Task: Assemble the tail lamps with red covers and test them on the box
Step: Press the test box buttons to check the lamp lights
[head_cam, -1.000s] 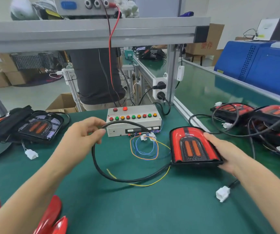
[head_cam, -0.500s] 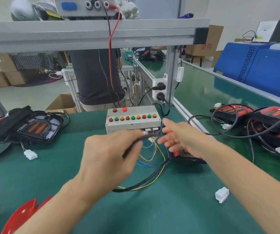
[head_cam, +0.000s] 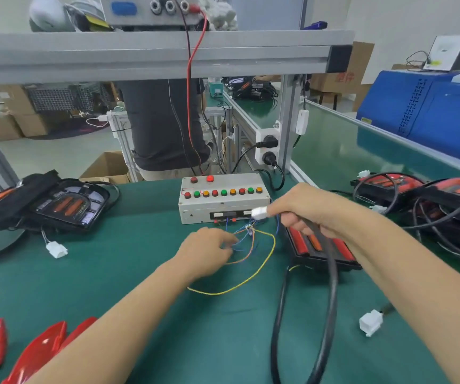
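Observation:
The grey test box with a row of coloured buttons stands at the table's middle back. My right hand grips the lamp's black cable just behind its white connector, which is close to the box's front right. My left hand pinches the thin coloured wires hanging from the box's front. The red-covered tail lamp lies flat under my right forearm, partly hidden.
An uncovered black lamp lies at the left with a white plug. Red covers lie at the bottom left. More lamps and cables pile at the right. A loose white connector lies near my right arm. A person stands behind the bench.
My right hand left the lamp and took over the cable near its connector. My left hand let go of the cable and dropped to the box's thin wires.

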`<state>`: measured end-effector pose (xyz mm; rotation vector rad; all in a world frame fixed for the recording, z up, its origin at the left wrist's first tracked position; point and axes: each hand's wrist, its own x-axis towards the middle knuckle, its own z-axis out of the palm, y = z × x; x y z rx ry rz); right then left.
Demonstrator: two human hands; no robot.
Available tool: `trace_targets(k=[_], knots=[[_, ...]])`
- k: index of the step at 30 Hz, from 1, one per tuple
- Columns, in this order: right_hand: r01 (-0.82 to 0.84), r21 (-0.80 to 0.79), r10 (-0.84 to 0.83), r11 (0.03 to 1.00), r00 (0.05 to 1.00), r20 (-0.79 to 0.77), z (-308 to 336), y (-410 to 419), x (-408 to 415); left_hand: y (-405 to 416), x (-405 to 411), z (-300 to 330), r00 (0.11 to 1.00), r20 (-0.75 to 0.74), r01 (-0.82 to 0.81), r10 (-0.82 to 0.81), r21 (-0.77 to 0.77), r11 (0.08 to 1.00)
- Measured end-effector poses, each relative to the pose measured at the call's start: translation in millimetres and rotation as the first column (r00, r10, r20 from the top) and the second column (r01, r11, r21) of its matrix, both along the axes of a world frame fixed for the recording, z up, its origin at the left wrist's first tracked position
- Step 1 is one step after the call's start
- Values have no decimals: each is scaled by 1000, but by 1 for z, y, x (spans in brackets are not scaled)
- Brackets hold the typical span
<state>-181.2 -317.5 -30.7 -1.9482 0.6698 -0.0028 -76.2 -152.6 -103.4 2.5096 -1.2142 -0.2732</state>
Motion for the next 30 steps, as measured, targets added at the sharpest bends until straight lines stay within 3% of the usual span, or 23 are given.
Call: trace_targets(k=[2,4,6,9,10,11,14,16,19,22,25,27,30], knots=[[43,68,-51,997,992,117,2,-6,-5,-7,9,-2,988,134,-85,73,87,993],[93,188,-141,978,954,264,0,-11,-8,-14,12,2,978,124,-171,166,31,985],[104,368,-244,924,901,358,-4,-11,-10,-21,8,10,966,-17,-258,257,-102,961],[115,542,-351,833,866,357,-8,-15,-9,-34,7,19,889,-356,-387,289,-243,890],[131,525,-344,841,878,332,-7,-17,-9,-40,7,20,873,-389,-395,295,-209,894],[154,461,-314,874,902,295,-6,-19,-10,-46,8,19,897,-323,-360,303,-133,923],[177,191,-209,966,965,160,1,-21,-15,-60,7,16,949,59,-314,310,74,947],[173,125,-193,977,966,174,3,-23,-17,-69,8,13,943,87,-327,322,64,943],[131,193,-182,972,945,272,2,-22,-18,-79,-2,11,953,-51,-296,300,69,953],[127,304,-239,944,899,367,1,-20,-15,-80,-16,1,976,-83,-191,200,107,976],[131,390,-310,912,842,441,-1,-25,-16,-65,-12,-3,968,-224,-122,115,-14,992],[126,333,-282,935,833,476,-4,-29,-18,-47,-6,1,902,-428,-149,55,-190,970],[81,158,-144,984,885,443,-14,-25,-19,-19,4,15,735,-676,-286,-52,-378,881]])
